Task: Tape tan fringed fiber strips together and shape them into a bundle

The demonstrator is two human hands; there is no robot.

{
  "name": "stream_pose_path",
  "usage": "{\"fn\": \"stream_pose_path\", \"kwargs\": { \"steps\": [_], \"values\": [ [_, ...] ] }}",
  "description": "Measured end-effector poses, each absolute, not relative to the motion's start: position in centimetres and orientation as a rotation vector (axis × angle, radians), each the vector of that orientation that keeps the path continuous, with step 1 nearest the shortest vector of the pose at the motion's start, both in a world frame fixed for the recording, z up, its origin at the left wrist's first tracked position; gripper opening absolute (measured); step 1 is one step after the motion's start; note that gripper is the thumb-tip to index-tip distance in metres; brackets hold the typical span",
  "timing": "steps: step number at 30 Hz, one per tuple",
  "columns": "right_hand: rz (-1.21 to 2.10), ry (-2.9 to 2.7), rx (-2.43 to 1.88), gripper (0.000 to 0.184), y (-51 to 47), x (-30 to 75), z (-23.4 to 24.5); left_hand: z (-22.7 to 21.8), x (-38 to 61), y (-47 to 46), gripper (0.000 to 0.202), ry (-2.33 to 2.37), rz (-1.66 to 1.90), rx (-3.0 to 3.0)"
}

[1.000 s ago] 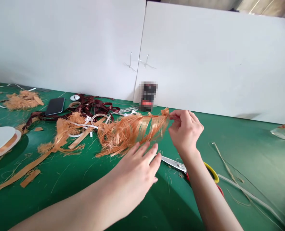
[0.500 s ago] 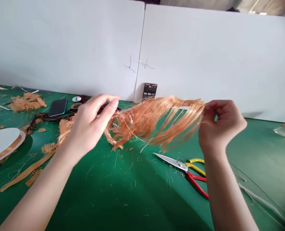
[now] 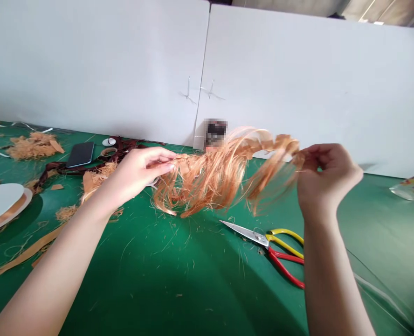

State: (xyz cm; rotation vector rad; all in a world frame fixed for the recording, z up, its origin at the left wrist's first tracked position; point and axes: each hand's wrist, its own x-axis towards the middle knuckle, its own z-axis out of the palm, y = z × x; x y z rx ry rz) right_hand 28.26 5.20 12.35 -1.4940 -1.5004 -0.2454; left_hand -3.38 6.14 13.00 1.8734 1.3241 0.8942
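Nearest you, the green table [image 3: 158,289] carries loose threads. To the right lie the scissors [image 3: 264,239], blades together and pointing left, one handle yellow and one red; your right forearm covers part of the handles. A pale strip [image 3: 378,291] runs along the table to the right of that forearm. At the left, a tan ribbon [image 3: 32,247] lies partly behind your left forearm, near a white spool [image 3: 4,205] cut by the picture's edge.

Beyond the scissors, you hold the orange fringe [image 3: 214,177] between your hands, its strands drooping over the table; whether their tips touch it cannot be told. Your left hand [image 3: 144,172] pinches the left end between thumb and fingers. Your right hand [image 3: 327,179], fingers curled, grips the right end.

Farther off, a dark phone [image 3: 80,154] lies flat on the left, between a heap of tan shreds [image 3: 35,145] and dark brown ribbon [image 3: 123,145]. A clear packet [image 3: 411,186] lies at far right. At the back, a pixelated dark object [image 3: 214,133] stands before two white panels [image 3: 298,79].
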Motion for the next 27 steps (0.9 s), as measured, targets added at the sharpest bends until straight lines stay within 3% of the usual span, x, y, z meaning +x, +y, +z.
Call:
{"fn": "stream_pose_path", "kwargs": {
  "steps": [5,11,16,22,27],
  "values": [
    [-0.194,-1.652,-1.51,0.018,5.0,27.6,12.1,13.4,-4.3,6.2,0.02,1.538,0.998,1.932],
    [-0.098,-1.85,-1.567,0.024,4.9,27.7,11.7,12.6,-6.0,7.2,0.041,1.65,1.17,1.884],
    [0.048,-1.995,-1.669,0.017,4.7,27.2,12.0,12.5,-6.3,7.4,0.036,1.747,1.124,1.95],
    [-0.086,-1.981,-1.642,0.02,5.1,27.3,11.4,12.4,-5.4,7.5,0.042,1.832,1.084,1.922],
    [-0.108,-1.851,-1.641,0.015,4.9,27.2,12.0,12.8,-5.7,7.3,0.038,1.62,1.316,1.839]
  ]
}}
